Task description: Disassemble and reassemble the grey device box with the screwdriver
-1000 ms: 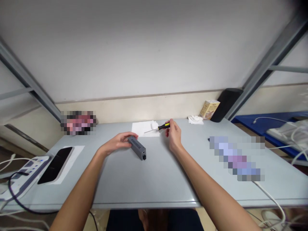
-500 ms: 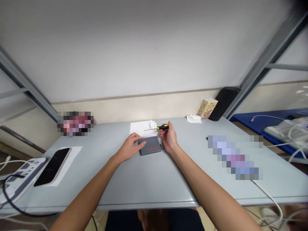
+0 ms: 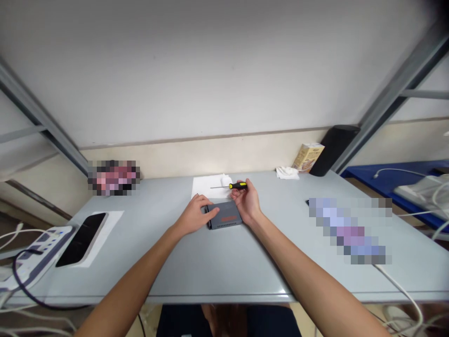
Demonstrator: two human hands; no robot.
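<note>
A flat grey metal box (image 3: pixel 225 214) with red print on top and a row of small holes along its front edge lies on the table before me. My left hand (image 3: pixel 194 215) grips its left end, thumb on the top face and fingers at the back left corner. In my right hand (image 3: pixel 248 202) is a screwdriver (image 3: pixel 238 186) with a black and yellow handle, its thin shaft pointing left above the box's far side. The lower fingers of that hand are at the box's right end, where contact is partly hidden.
White paper (image 3: pixel 205 186) with a small white object lies behind the box. A phone (image 3: pixel 82 238) and a power strip (image 3: pixel 38 252) are on the left. Crumpled tissue (image 3: pixel 287 172), a carton (image 3: pixel 308 157) and a black cylinder (image 3: pixel 335 150) stand back right. Two blurred items flank the table.
The box has shifted slightly right and turned a little, showing its dark left end. My left hand moved along with it. The screwdriver stays in my right hand, pointing left.
</note>
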